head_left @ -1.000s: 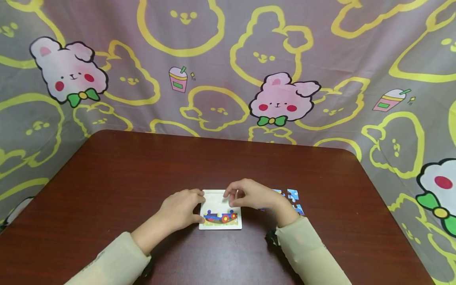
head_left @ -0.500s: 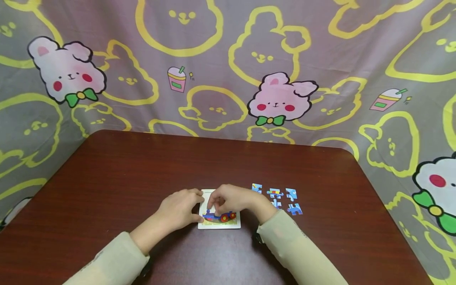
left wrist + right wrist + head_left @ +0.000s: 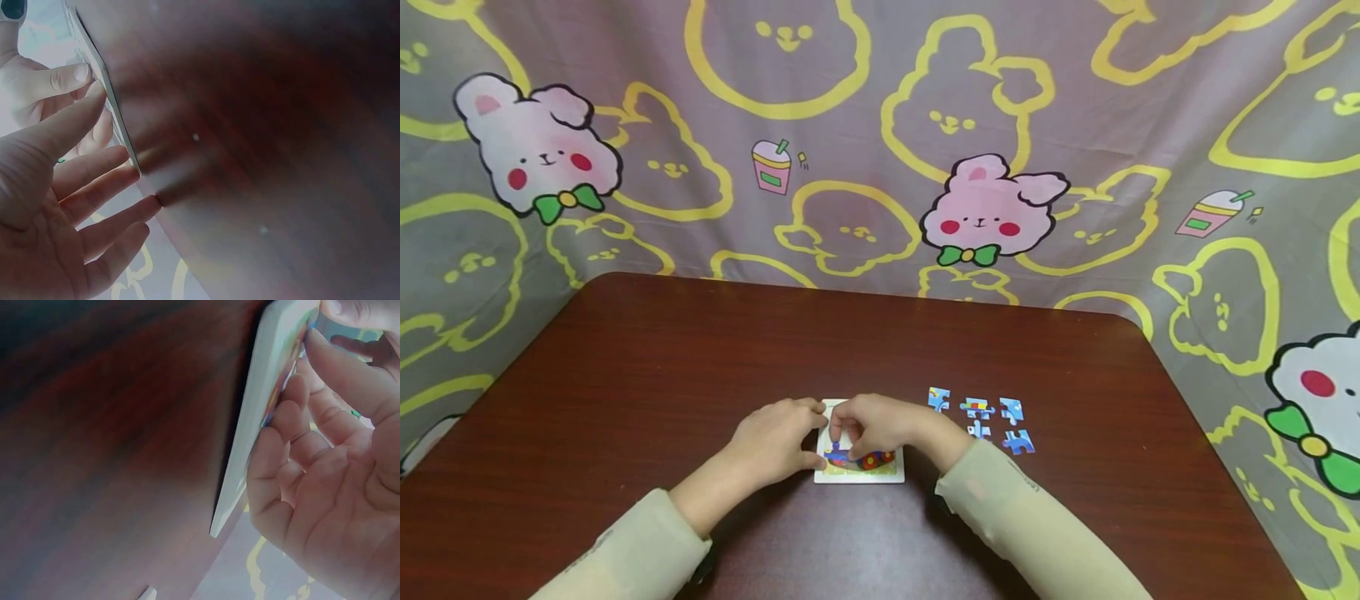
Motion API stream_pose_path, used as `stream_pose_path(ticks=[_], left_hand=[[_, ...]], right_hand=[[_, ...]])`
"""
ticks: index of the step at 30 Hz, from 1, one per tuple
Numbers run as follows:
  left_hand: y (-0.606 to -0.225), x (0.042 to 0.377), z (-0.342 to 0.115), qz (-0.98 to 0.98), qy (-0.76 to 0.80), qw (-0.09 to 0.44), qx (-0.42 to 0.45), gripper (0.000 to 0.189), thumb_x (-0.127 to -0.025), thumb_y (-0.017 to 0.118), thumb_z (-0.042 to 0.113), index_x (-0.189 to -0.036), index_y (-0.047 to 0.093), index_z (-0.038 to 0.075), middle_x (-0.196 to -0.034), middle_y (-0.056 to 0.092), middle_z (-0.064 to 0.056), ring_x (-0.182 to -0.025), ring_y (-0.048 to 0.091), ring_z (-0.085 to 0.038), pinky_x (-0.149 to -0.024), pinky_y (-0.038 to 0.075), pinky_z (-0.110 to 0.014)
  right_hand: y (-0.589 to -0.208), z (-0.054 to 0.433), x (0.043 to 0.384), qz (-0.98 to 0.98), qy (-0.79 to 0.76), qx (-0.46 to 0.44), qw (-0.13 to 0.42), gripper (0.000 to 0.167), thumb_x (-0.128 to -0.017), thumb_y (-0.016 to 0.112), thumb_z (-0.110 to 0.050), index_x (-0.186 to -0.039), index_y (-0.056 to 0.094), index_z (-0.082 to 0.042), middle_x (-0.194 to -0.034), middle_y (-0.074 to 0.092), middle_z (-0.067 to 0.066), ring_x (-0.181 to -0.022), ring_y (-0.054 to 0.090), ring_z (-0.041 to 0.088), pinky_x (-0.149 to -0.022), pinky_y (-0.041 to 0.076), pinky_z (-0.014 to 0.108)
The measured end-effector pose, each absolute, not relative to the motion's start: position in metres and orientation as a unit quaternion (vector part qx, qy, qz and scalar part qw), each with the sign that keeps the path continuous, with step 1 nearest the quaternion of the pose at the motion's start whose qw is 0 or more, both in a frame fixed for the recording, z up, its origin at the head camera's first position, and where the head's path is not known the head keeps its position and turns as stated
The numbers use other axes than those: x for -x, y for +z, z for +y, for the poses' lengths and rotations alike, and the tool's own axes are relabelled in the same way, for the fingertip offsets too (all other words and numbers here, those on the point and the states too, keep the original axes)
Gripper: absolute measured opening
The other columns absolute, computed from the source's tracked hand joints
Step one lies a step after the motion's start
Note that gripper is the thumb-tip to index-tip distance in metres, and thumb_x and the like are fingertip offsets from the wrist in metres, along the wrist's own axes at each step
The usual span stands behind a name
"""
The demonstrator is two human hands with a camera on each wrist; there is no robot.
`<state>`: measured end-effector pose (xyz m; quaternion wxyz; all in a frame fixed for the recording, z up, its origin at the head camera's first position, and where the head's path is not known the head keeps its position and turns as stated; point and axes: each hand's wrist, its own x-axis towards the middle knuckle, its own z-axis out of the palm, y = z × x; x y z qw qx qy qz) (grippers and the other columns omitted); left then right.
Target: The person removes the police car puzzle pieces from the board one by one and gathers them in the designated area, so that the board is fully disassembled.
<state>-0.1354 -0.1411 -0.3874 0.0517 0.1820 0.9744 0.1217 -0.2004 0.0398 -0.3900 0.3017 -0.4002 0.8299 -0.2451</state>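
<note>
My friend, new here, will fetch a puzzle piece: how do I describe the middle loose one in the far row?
On the dark red table, find the white board, then look right to the loose pieces. In the far row of three, take the middle piece: a red and yellow strip sets it apart from its neighbours.

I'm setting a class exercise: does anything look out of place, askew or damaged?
Nothing stands out. The white square puzzle tray lies flat on the reddish-brown table; loose blue jigsaw pieces lie to its right. No damage shows, though the left hand and right hand partly cover the tray.
</note>
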Motion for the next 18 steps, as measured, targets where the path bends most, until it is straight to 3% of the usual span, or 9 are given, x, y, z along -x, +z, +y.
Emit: stream_pose_path(ticks=[6,18], left_hand=[[-0.3848,0.1354,-0.1450,0.970,0.120,0.064,-0.204,0.052,-0.070,0.089,0.029,-0.117,0.074,0.012,-0.131,0.067,-0.009,-0.117,0.064,-0.034,-0.087,0.056,-0.052],[-0.3829,0.1355,-0.1455,0.968,0.118,0.059,-0.216,0.054,-0.067,0.091,0.028,-0.116,0.075,0.012,-0.127,0.068,-0.007,-0.111,0.067,-0.033,-0.083,0.057,-0.050]], right_hand=[[-0.3925,0.0386,0.2019,0.832,-0.238,0.400,0.304,0.022,-0.083,0.076,0.001,-0.098,0.064,-0.011,-0.067,0.051,-0.004,-0.061,0.047,0.005,-0.058,0.040,0.017],[-0.3938,0.0380,0.2025,0.835,-0.225,0.397,0.306,0.024,-0.083,0.077,-0.002,-0.098,0.063,-0.014,-0.067,0.051,-0.004,-0.059,0.049,0.007,-0.058,0.042,0.019]])
